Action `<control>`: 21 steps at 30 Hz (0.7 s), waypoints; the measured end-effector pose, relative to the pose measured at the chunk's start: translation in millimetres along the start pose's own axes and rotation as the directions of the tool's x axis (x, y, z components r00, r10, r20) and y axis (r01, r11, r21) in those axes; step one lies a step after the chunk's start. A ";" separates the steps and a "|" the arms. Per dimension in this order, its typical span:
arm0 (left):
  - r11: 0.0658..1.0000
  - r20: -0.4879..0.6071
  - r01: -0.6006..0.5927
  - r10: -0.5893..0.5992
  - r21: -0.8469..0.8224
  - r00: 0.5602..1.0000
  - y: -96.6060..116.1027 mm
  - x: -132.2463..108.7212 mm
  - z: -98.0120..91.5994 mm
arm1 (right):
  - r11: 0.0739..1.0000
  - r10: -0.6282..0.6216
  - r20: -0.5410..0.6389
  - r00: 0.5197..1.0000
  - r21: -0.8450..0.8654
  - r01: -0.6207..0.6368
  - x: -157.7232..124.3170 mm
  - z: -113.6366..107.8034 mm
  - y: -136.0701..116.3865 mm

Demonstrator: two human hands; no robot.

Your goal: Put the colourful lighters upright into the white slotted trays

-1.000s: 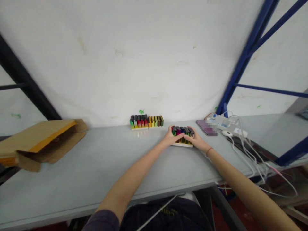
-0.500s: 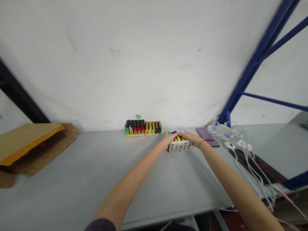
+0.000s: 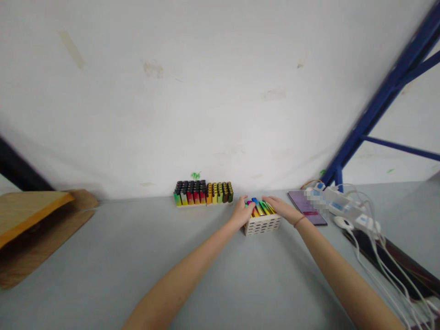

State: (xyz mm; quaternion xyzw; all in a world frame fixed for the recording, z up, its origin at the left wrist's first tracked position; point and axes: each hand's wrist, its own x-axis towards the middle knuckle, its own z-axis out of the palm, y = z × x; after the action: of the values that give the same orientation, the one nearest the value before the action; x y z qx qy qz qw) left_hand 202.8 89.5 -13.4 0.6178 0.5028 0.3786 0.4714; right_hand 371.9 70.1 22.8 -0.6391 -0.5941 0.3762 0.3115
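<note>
A small white perforated tray (image 3: 263,224) full of coloured lighters (image 3: 260,208) is tipped away from me on the grey table (image 3: 137,256), so its holed underside faces me. My left hand (image 3: 241,214) grips its left end and my right hand (image 3: 280,207) grips its right end, fingers curled over the lighters. Behind them, against the wall, a second tray of upright lighters (image 3: 203,193) stands in a row.
An open cardboard box (image 3: 30,229) lies at the far left. A purple phone (image 3: 307,207), a white power strip (image 3: 337,201), a mouse and trailing cables (image 3: 378,247) crowd the right side. A blue rack post (image 3: 374,114) rises at the right.
Both hands have tilted the tray of lighters from upright onto its far side, exposing its perforated bottom. The view has risen towards the wall.
</note>
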 end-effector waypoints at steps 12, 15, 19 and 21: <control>0.939 0.112 -0.263 0.243 0.222 0.963 13.5 1.3 -20.5 | 0.988 -0.155 -0.072 0.985 -0.011 0.155 -1.4 -10.0 19.2; 0.857 0.242 -0.440 0.382 0.269 0.892 13.6 -2.3 -24.5 | 0.971 -0.237 0.046 0.970 0.005 0.237 -11.7 -7.8 10.8; 0.902 0.316 -0.374 0.298 0.214 0.901 10.4 5.9 -26.1 | 0.972 -0.223 0.174 0.959 -0.038 0.233 -11.9 -6.8 1.2; 0.929 0.308 -0.306 0.235 0.209 0.922 8.8 13.8 -24.8 | 0.979 -0.177 0.170 0.969 -0.069 0.191 -4.8 -7.8 -0.6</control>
State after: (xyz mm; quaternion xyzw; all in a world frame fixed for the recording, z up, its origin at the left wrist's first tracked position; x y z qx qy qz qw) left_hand 184.6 107.5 1.6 0.7837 0.3849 0.2827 0.3971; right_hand 378.1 65.8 27.9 -0.5609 -0.6900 0.3710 0.2678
